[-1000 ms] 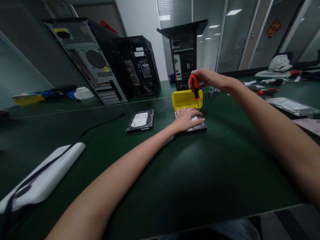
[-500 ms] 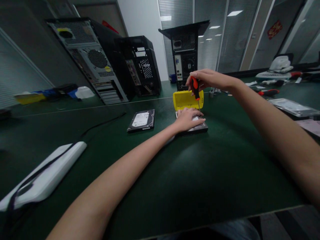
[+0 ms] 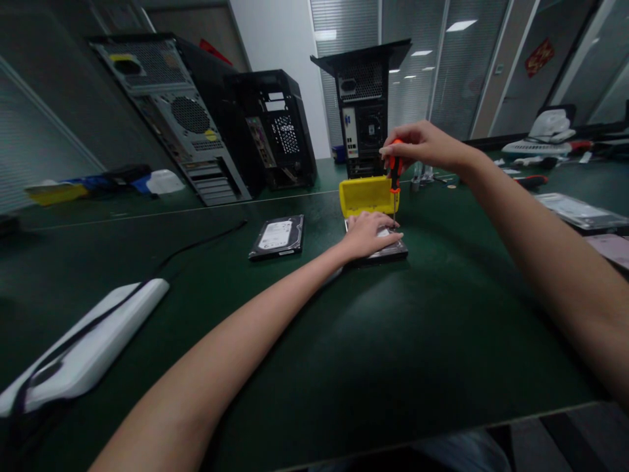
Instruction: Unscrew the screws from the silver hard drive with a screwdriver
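Observation:
My left hand (image 3: 366,236) lies across the top of a hard drive (image 3: 397,249), fingers and thumb stretched out and apart, covering much of its label. A red and black screwdriver (image 3: 396,172) is gripped from above by my right hand (image 3: 415,145). It stands nearly upright, and its tip meets the drive's far right part, close to my left fingertips; the exact contact point is too small to make out. Just behind the drive is an open yellow case (image 3: 366,195). A second hard drive (image 3: 278,236) rests label up on the green table, left of my left hand.
Several black computer cases (image 3: 363,111) line the far side. A white power strip (image 3: 93,347) with a black cable lies at left. Towards the right are another drive (image 3: 582,211), a pink object (image 3: 609,249), a red-handled tool (image 3: 533,181) and small clear containers (image 3: 423,174).
My right hand has shifted slightly right and its grip has turned. The screwdriver has gone from leaning to nearly upright. My left hand and the drive beneath it have stayed put.

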Motion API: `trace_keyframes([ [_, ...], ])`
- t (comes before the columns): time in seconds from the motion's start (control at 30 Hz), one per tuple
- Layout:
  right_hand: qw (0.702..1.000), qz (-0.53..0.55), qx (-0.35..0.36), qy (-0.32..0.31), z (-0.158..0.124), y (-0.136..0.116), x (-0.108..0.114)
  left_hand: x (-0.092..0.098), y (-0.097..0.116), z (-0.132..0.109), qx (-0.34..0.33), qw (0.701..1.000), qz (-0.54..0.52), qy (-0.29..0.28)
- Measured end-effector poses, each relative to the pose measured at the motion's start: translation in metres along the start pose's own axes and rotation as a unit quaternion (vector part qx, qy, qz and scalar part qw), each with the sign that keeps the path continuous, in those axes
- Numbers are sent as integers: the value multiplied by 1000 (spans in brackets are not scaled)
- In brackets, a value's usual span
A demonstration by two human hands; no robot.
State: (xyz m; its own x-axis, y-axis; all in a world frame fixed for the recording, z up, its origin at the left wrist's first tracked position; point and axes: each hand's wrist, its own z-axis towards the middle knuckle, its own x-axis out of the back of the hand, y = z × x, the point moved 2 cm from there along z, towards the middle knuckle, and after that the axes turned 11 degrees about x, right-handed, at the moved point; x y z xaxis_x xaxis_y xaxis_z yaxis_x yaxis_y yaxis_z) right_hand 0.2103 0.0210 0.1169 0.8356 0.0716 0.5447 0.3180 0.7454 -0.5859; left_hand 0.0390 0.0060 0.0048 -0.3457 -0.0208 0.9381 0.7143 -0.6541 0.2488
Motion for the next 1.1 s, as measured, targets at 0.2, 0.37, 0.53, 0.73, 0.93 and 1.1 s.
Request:
trace_keyframes([
  [0.2, 1000, -20, 3, 7, -1, 1, 1, 1, 1, -1, 7, 1000, 0, -3],
  [0.37, 999, -42, 5, -2, 1, 4, -1, 1, 1, 0, 4, 1000, 2, -4],
  [0.53, 998, -65, 10, -13, 4, 5, -4, 1, 2, -1, 6, 1000, 2, -5],
  [0.73, 997, -28, -14, -68, 3, -2, -2, 2, 3, -1, 6, 1000, -1, -9],
  [0.93, 997, -26, -15, -75, 1, -8, -1, 2, 3, -1, 6, 1000, 1, -8],
  [1.1, 997, -28, -4, -75, 0, -7, 1, 1, 1, 0, 5, 1000, 8, -3],
])
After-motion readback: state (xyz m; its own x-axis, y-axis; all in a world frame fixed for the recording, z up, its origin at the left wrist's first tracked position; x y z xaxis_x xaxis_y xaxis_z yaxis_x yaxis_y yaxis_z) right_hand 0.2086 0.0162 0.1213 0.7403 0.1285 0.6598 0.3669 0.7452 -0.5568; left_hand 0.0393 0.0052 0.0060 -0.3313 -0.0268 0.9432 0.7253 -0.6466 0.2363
